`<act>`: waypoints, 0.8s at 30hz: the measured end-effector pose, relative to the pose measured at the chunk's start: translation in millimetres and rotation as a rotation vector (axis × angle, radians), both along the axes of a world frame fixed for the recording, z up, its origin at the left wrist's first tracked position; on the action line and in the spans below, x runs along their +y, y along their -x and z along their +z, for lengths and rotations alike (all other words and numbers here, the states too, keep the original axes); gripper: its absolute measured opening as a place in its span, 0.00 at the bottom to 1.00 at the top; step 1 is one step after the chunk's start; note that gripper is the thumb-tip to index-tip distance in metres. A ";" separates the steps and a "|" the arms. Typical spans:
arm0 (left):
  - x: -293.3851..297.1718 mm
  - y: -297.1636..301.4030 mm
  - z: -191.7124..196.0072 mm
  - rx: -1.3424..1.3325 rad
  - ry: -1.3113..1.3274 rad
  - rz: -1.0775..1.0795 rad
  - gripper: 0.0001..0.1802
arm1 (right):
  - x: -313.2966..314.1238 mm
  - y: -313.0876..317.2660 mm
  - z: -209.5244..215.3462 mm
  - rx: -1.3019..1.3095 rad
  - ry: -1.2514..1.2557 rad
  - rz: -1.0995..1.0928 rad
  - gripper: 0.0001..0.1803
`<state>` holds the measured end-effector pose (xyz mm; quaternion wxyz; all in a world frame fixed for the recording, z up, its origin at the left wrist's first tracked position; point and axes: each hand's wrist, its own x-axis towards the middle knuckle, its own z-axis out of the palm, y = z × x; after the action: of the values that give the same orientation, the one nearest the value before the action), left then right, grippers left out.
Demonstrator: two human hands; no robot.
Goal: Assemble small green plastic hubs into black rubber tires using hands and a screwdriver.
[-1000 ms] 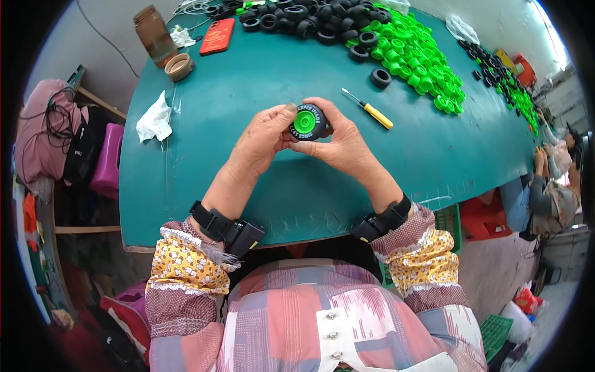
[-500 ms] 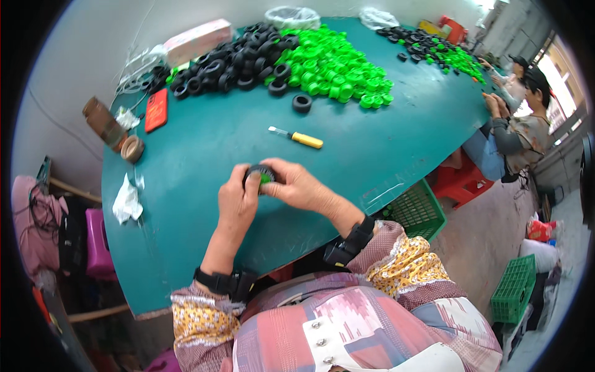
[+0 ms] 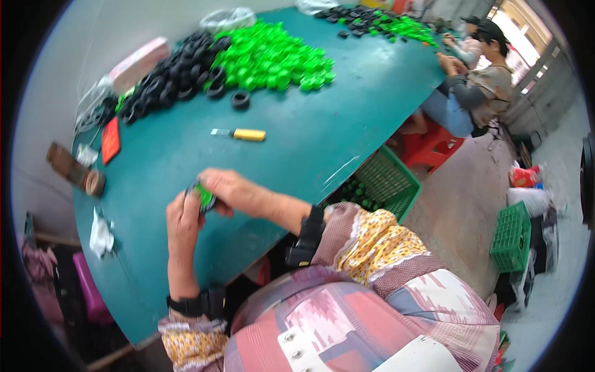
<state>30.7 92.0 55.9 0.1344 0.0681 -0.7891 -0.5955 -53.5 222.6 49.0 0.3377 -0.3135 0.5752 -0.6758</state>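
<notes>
A small toy wheel (image 3: 205, 196), a bright green hub inside a black tyre, is held up over the near part of the table. My left hand (image 3: 182, 217) grips its left and lower side. From the right, the fingers of my right hand (image 3: 227, 188) close around its upper and right edge, hiding part of the tyre. Beyond my hands lies a flat screwdriver (image 3: 246, 134) with a yellow handle. Past it stands one loose black tyre (image 3: 240, 100), in front of a heap of black tyres (image 3: 166, 85) and a heap of green hubs (image 3: 273, 57).
The green table (image 3: 297, 133) curves around me. On its left are a red phone (image 3: 110, 141), a brown bottle (image 3: 67, 163) and crumpled tissue (image 3: 100, 233). A green crate (image 3: 396, 186) holding wheels stands below the right edge. Two people (image 3: 486, 77) sit farther along, one on a red stool (image 3: 437, 150).
The view has swung, so the table's contents sit farther left in the picture. Both hands still hold the wheel, now tilted with more of its green hub showing. The crate's wheels have come into sight.
</notes>
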 end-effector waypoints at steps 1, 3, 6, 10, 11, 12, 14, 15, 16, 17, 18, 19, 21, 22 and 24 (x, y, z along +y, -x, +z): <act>3.5 2.2 1.2 0.024 -0.004 0.018 0.19 | 0.1 -0.3 0.4 -0.033 0.021 -0.016 0.18; 3.6 1.6 1.5 0.044 0.002 0.015 0.19 | -2.2 -1.5 -4.9 -0.108 0.082 -0.030 0.17; 5.7 -1.3 -5.4 0.056 -0.048 0.018 0.19 | 0.7 -4.6 -5.8 -0.270 0.097 -0.026 0.16; 11.8 -10.7 -10.2 0.103 -0.137 0.013 0.20 | 5.0 -13.5 -2.4 -0.247 0.140 0.092 0.17; 11.8 -16.5 -11.5 0.095 -0.134 0.040 0.20 | 4.5 -15.6 -1.9 -0.203 0.164 0.123 0.18; 12.5 -18.3 -11.6 0.110 -0.197 0.060 0.21 | 5.4 -11.3 -2.6 -0.202 0.151 0.194 0.18; 11.1 -25.0 -14.3 0.124 -0.258 0.088 0.21 | 5.4 -16.4 -5.0 -0.055 0.079 0.179 0.21; 6.1 -26.7 -17.7 0.062 -0.233 0.076 0.22 | 3.0 -18.5 -2.9 0.100 0.012 0.152 0.27; 2.2 -27.6 -20.5 -0.002 -0.210 0.062 0.22 | 0.2 -24.6 1.7 0.181 -0.062 0.083 0.37; 0.2 -28.0 -22.8 -0.004 -0.207 0.069 0.22 | -0.6 -26.1 -0.5 0.178 -0.059 0.090 0.37; 0.2 -29.5 -25.3 -0.040 -0.210 0.047 0.23 | 0.2 -26.6 -4.3 0.381 -0.108 0.014 0.37; -0.5 -30.8 -27.7 -0.078 -0.213 0.023 0.23 | 0.1 -25.3 -8.6 0.582 -0.158 -0.064 0.38; -3.3 -34.1 -33.7 -0.120 -0.262 -0.011 0.22 | 0.0 -21.0 -14.9 0.495 -0.132 -0.023 0.36; -3.0 -35.7 -38.8 -0.107 -0.329 -0.027 0.22 | -0.1 -17.7 -16.0 0.485 -0.142 0.024 0.35; -6.5 -36.2 -45.0 -0.098 -0.401 -0.040 0.22 | -0.3 -14.1 -19.8 0.469 -0.155 0.075 0.33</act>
<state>67.0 85.5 10.9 0.0678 0.1067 -0.6615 -0.7392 -39.4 222.4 29.2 0.2427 -0.4561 0.6761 -0.5253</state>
